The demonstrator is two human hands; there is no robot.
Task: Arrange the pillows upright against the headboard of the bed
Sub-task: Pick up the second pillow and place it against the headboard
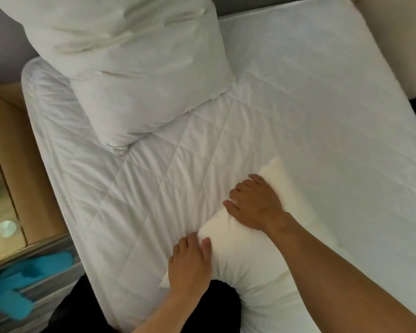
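Note:
A large white pillow (135,68) leans upright at the bed's top left against the dark headboard (0,39). A second white pillow (247,263) lies low on the quilted white mattress (322,116), bent over my dark-clothed knee. My left hand (190,265) grips its near left corner. My right hand (255,203) clasps its upper edge, fingers curled over the fabric. The pillow's far end pokes out beyond my right hand.
A wooden bedside table (15,164) with a glass-topped surface stands left of the bed, holding a small round metal object (6,228). Blue items (22,280) lie on the floor at lower left. A beige wall (399,44) bounds the bed's right side.

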